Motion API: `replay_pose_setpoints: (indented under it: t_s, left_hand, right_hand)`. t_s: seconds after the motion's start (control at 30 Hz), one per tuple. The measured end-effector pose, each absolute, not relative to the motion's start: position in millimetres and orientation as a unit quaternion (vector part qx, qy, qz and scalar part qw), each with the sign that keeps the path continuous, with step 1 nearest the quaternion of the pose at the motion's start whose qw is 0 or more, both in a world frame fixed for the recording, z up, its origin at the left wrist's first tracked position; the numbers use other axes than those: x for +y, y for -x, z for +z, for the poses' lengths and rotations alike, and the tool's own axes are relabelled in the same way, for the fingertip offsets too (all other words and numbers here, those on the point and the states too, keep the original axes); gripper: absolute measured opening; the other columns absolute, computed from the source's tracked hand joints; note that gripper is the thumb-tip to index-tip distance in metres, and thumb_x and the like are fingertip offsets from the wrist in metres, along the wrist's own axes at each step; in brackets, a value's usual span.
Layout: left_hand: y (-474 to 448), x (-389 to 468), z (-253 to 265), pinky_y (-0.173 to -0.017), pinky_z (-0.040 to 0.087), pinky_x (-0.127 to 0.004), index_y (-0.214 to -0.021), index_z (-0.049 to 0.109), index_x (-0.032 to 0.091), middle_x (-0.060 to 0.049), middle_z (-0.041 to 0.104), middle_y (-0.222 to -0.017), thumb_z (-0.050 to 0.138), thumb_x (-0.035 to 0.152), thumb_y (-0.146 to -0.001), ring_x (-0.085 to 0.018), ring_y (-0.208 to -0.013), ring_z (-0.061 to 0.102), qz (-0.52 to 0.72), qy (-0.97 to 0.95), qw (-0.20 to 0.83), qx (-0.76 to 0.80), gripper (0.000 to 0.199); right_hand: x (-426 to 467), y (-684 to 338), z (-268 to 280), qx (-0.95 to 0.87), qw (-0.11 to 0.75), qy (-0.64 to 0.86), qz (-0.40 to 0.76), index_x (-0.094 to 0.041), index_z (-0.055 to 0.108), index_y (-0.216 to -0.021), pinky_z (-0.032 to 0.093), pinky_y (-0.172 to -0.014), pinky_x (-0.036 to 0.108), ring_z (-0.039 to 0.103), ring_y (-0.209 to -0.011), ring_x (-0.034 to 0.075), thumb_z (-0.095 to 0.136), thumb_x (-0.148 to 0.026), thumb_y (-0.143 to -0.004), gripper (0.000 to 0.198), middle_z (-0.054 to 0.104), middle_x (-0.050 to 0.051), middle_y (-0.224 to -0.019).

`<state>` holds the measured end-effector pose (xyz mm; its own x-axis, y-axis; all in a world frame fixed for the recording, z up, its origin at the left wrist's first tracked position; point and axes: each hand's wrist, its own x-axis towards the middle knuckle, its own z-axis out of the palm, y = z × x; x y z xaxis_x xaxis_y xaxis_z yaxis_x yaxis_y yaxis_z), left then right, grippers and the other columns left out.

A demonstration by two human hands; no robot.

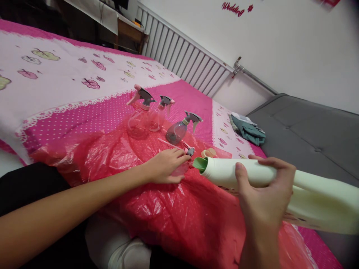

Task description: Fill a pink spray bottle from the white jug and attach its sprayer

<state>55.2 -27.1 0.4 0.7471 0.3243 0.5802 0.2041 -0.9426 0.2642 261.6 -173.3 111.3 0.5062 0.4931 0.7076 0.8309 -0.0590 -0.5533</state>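
My right hand [266, 186] is wrapped round the handle of a pale green detergent bottle [322, 201], tipped nearly level. Its green pouring spout [200, 163] meets the neck of a small see-through pinkish bottle [181, 170]. Around that small bottle my left hand [165, 166] is closed, hiding most of it. Whether liquid flows cannot be made out. Just beyond my left fingers lies a loose grey spray head [190, 151]. A tan cap [209, 152] is near the spout. Farther back stand a pink-tinted spray bottle [138, 123], a second one [156, 118] and a greyish one [176, 131].
Red plastic sheeting [134, 203] lies crumpled over the pink patterned bedspread [92, 108]. Folded clothes [248, 129] rest by the grey padded headboard [305, 130]. A metal railing [185, 48] runs along the far side, with a wooden table [130, 30] behind at left.
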Motion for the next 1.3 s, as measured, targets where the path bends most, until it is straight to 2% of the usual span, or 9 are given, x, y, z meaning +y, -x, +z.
replay_pose_setpoints:
  t_s: [1.3]
  left_hand:
    - [-54.3,-27.4,1.6,-0.104,0.059,-0.049,-0.142,0.061,0.011,-0.02,0.07,-0.132,0.069,0.034,-0.096,-0.037,-0.117,0.071,0.316,-0.934,0.084,0.145,0.053]
  right_hand:
    - [-173.3,-259.6,113.2,-0.463,0.511,0.705,-0.164,-0.025,0.061,-0.112,0.053,-0.102,0.054,0.069,-0.11,0.032,0.079,-0.054,-0.076,0.049,0.077,0.008,-0.124]
